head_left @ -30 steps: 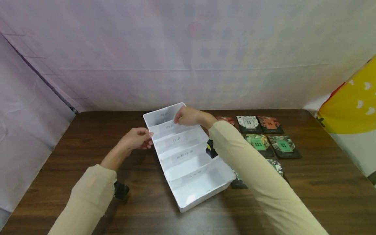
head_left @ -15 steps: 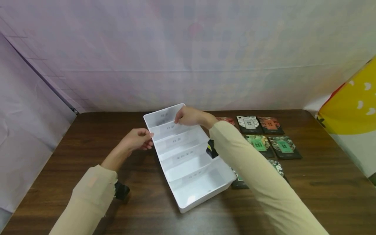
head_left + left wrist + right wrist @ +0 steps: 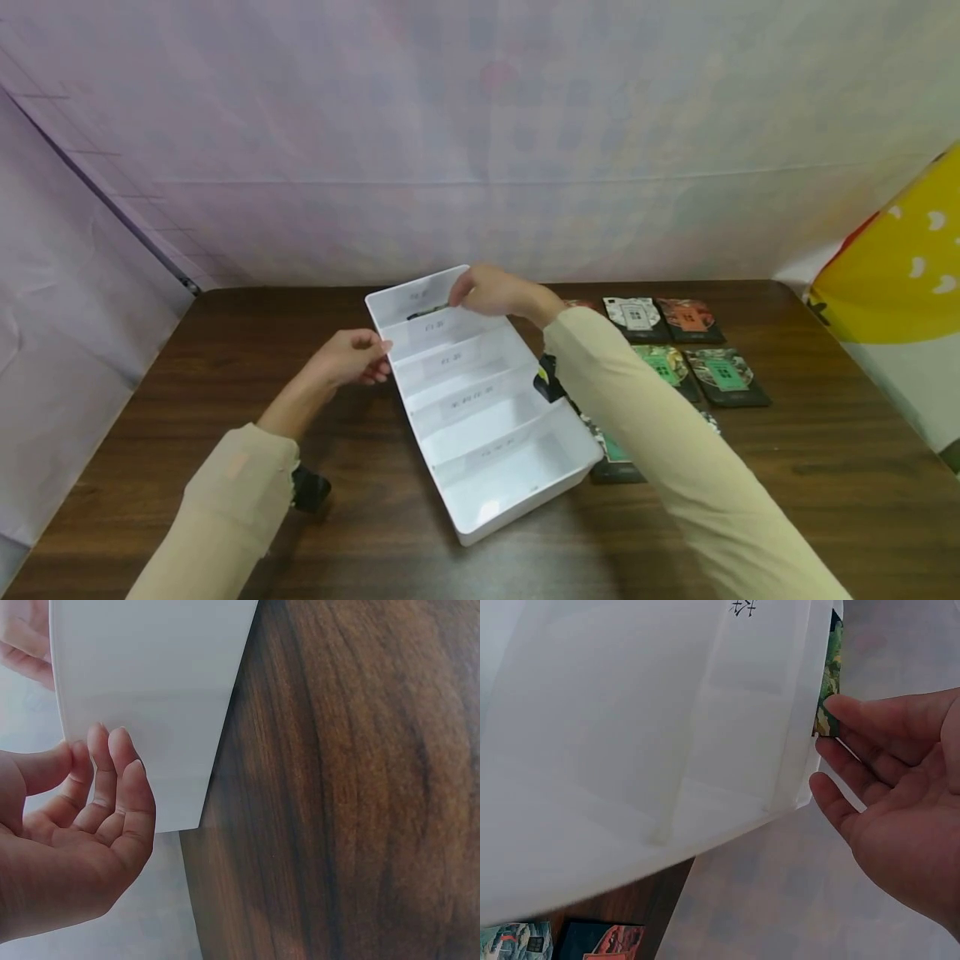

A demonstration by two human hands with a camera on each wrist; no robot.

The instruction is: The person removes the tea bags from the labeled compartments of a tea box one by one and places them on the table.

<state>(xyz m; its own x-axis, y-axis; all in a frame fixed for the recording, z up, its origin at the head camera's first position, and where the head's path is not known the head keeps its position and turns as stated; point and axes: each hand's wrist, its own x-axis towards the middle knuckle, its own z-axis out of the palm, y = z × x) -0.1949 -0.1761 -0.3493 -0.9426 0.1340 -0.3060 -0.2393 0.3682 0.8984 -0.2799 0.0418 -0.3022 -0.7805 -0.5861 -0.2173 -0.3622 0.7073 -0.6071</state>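
A white divided box (image 3: 528,492) with handwritten labels on its dividers lies slanted on the table. My left hand (image 3: 352,357) pinches its left rim between thumb and index finger, the other fingers loosely curled beside the outer wall (image 3: 150,667). Over the far end is my right hand (image 3: 495,292). It pinches a flat green-patterned packet (image 3: 830,690) at one corner, thumb on the near face and fingers behind. Only a thin strip of that packet (image 3: 427,312) shows above the divider of the farthest compartment; its rest is hidden by the box and hand.
Several dark flat packets with red, white and green labels lie right of the box, among them a red one (image 3: 690,319) and a green one (image 3: 726,375). My right sleeve (image 3: 660,433) covers some of them. A pale cloth (image 3: 480,150) hangs behind the table.
My right hand has risen slightly and shifted right, and the packet's edge now shows above the divider. The left hand and the box have stayed in place.
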